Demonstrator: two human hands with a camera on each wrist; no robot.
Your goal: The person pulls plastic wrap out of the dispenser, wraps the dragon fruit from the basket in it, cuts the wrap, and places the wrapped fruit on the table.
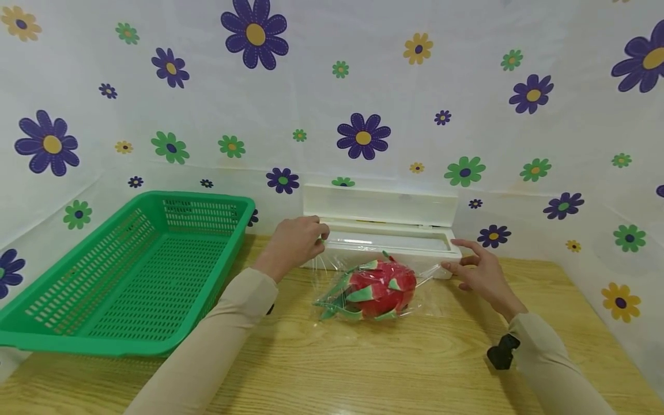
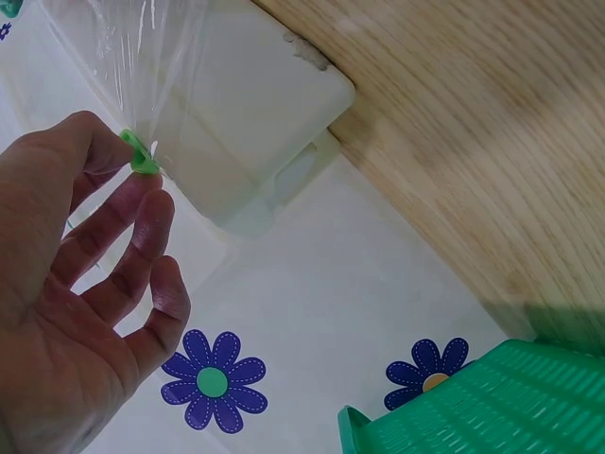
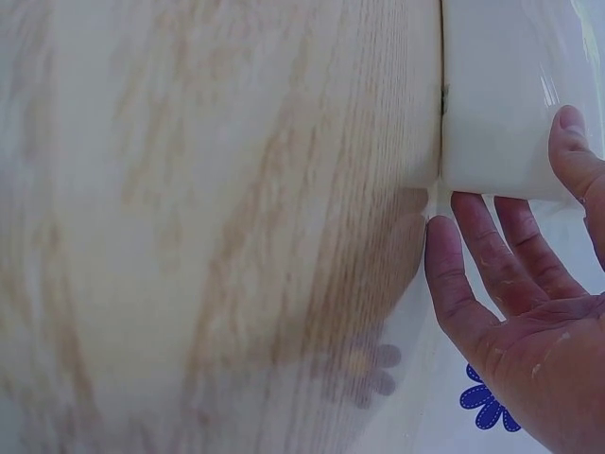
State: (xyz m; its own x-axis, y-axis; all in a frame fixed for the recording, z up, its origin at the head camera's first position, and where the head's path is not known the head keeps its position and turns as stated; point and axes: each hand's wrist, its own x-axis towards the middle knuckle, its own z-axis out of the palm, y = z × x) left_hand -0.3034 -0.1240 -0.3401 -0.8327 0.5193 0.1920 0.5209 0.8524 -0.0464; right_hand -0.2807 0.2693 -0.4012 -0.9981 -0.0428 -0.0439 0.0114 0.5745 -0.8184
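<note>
In the head view, a white cling film dispenser (image 1: 384, 253) stands at the back of the table with its lid (image 1: 378, 206) raised and a film roll (image 1: 384, 241) inside. Clear film (image 1: 430, 297) stretches from it over a red dragon fruit (image 1: 381, 291) with green scales, lying in front. At the dispenser's left end my left hand (image 1: 293, 245) pinches a small green piece (image 2: 140, 153) between thumb and index finger, film gathered beside it. My right hand (image 1: 482, 274) holds the dispenser's right end, thumb on the front, fingers against the end face.
A green plastic basket (image 1: 241, 230) stands on the left of the wooden table (image 1: 332, 369). Behind everything hangs a white flower-print sheet (image 1: 311, 104), which also covers the sides. A black strap piece (image 1: 502, 351) is at my right wrist.
</note>
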